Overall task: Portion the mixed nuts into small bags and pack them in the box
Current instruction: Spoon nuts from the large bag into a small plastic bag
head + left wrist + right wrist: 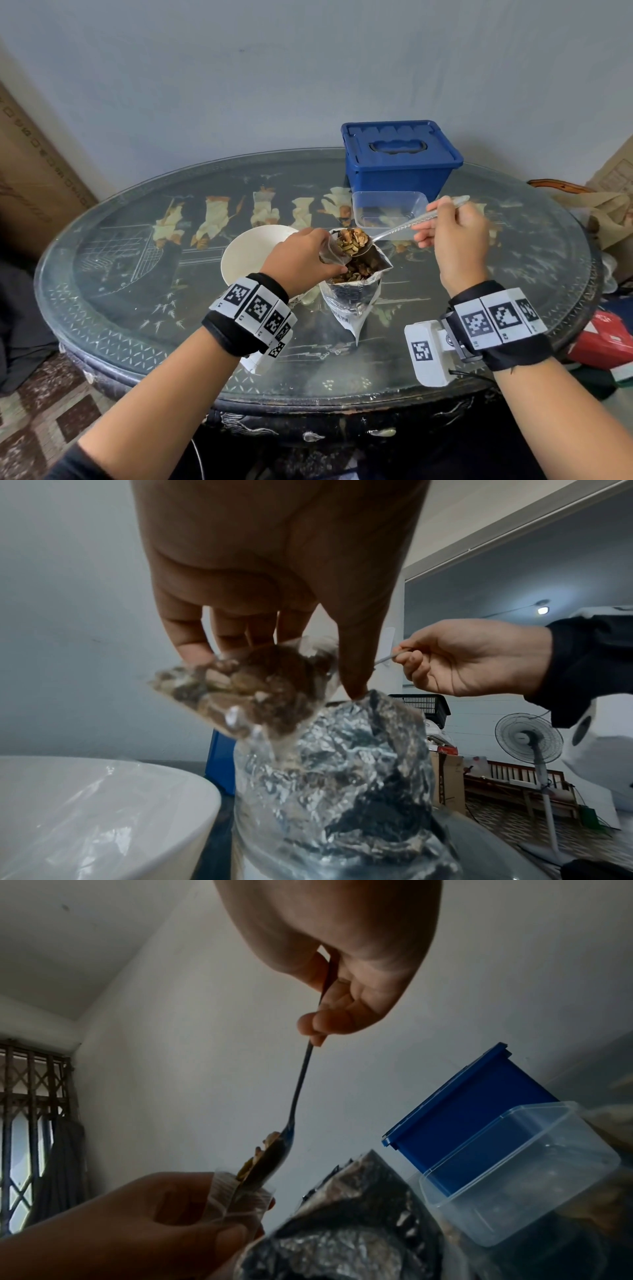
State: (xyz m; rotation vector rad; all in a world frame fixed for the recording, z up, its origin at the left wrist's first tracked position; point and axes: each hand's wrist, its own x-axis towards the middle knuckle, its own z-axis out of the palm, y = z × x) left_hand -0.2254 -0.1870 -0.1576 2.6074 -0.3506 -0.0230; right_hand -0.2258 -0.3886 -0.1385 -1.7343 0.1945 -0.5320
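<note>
My left hand (301,255) pinches a small clear bag (330,254) open, tilted over the mouth of a big silver foil pouch of mixed nuts (352,301). In the left wrist view the small bag (246,693) holds some nuts, pinched between thumb and fingers (192,642). My right hand (452,233) grips a metal spoon (394,231) by its handle. The spoon bowl is heaped with nuts (352,240) and its tip sits in the small bag's mouth (240,1188). The blue lidded box (400,159) stands shut at the table's back.
A white bowl (246,257) sits just left of the foil pouch. An empty clear plastic tub (387,210) stands between the pouch and the blue box. The oval glass-topped table (137,308) has a wall behind it and clutter off its right edge.
</note>
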